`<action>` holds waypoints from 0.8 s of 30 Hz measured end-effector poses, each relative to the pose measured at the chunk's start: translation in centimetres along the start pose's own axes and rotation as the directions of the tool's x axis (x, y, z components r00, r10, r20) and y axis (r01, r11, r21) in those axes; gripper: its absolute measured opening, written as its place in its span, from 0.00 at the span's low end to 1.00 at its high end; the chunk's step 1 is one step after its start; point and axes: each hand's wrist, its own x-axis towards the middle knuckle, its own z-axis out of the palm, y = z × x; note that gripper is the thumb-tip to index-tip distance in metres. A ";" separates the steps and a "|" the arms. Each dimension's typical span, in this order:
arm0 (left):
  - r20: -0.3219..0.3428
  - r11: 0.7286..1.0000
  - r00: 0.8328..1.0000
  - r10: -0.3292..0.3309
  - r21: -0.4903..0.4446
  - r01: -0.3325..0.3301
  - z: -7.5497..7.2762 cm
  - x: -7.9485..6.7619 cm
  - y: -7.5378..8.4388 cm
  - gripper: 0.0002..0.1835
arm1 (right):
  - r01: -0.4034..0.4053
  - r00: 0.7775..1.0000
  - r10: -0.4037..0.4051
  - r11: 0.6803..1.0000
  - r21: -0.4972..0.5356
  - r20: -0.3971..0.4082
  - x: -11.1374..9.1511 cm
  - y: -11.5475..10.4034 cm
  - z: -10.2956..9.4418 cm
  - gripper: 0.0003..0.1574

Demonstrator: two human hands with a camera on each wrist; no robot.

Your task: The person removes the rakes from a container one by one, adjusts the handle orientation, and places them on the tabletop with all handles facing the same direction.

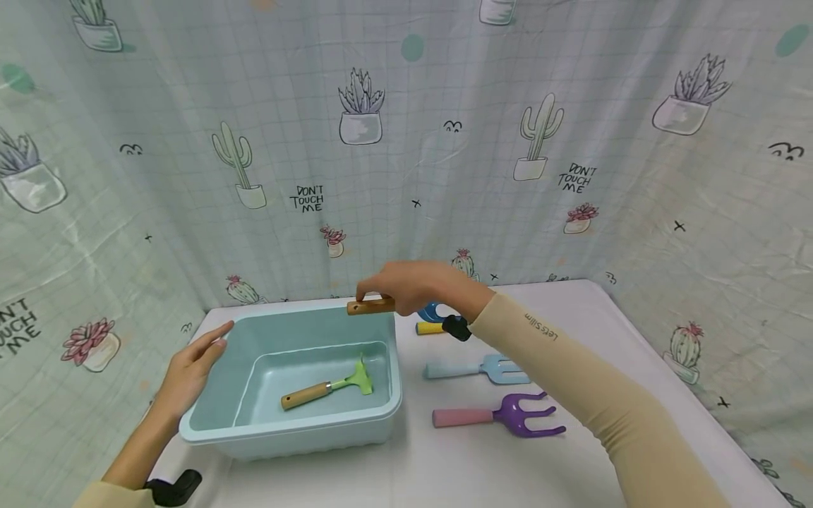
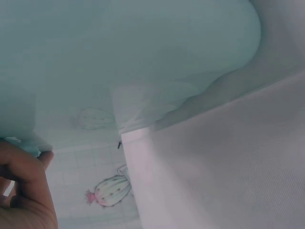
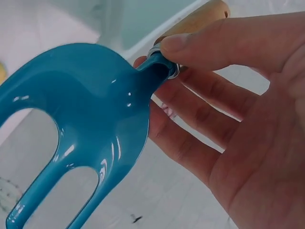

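Inspector: Step in hand?

Me: My right hand [image 1: 422, 286] pinches a blue garden fork [image 3: 81, 138] by its wooden handle [image 1: 371, 305], held above the pale blue plastic tub's [image 1: 381, 416] rim at its 1 o'clock corner. My left hand [image 1: 190, 370] rests open, fingers straight, on the rim at 9 o'clock.

Inspector: Next move?

Me: I judge lowering and releasing beside the green hoe [image 1: 327, 386] inside. Glossy tines, smooth wood.

Left hand [image 2: 21, 191] beside pale-blue tub [image 2: 119, 52], white table [image 2: 228, 167]
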 end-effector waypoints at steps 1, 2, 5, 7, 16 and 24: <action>0.001 1.000 1.000 -0.001 0.002 0.001 0.0 0.0 0.0 0.30 | -0.002 1.000 0.002 1.000 0.002 0.000 -0.2 0.4 0.1 0.40; 0.001 1.000 1.000 -0.001 0.007 0.001 0.0 0.0 0.0 0.29 | -0.003 1.000 0.004 1.000 0.002 -0.001 -0.4 0.7 0.2 0.40; 0.002 1.000 1.000 0.000 0.010 0.000 -0.1 -0.1 0.1 0.29 | -0.012 1.000 0.012 1.000 0.011 -0.003 -1.0 1.8 0.5 0.39; 0.000 1.000 1.000 0.000 0.011 0.000 -0.1 -0.1 0.2 0.29 | -0.015 1.000 0.015 1.000 0.010 -0.011 -1.4 2.4 0.6 0.39; 0.004 1.000 1.000 -0.002 -0.002 0.002 -0.2 -0.3 0.4 0.29 | -0.042 0.998 0.040 0.998 -0.043 -0.047 -3.1 5.5 2.0 0.40; 0.004 1.000 1.000 -0.011 -0.007 0.011 -0.1 -0.4 0.4 0.30 | -0.095 0.993 0.095 0.995 -0.004 -0.070 -5.2 8.4 3.7 0.42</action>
